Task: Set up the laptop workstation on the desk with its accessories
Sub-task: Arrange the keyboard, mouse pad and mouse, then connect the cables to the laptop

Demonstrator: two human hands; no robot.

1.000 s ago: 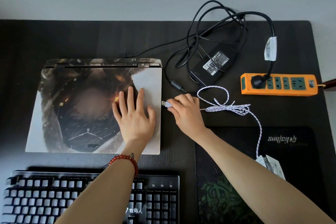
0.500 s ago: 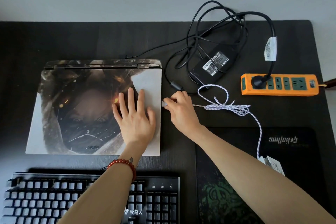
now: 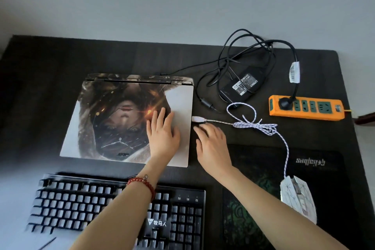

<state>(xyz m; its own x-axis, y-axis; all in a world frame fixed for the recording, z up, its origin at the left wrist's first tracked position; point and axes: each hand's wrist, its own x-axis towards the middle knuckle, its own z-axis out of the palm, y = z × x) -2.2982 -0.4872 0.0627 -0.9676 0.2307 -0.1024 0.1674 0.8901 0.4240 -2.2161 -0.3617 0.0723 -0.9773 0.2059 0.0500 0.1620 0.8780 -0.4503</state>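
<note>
Released by the right hand (image 3: 213,142), which now hovers with relaxed fingers just below it, the USB plug (image 3: 197,119) sits at the closed laptop's (image 3: 129,117) right edge while the left hand (image 3: 163,135) lies flat on the lid.

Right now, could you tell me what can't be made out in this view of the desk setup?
- Whether the mouse's USB plug is fully seated: the laptop port faces sideways, out of the head view.
- Keyboard: cable not visible; both forearms cover part of it.
- Power adapter label: too small to read.
- Mouse pad: right forearm covers its lower part.
</note>
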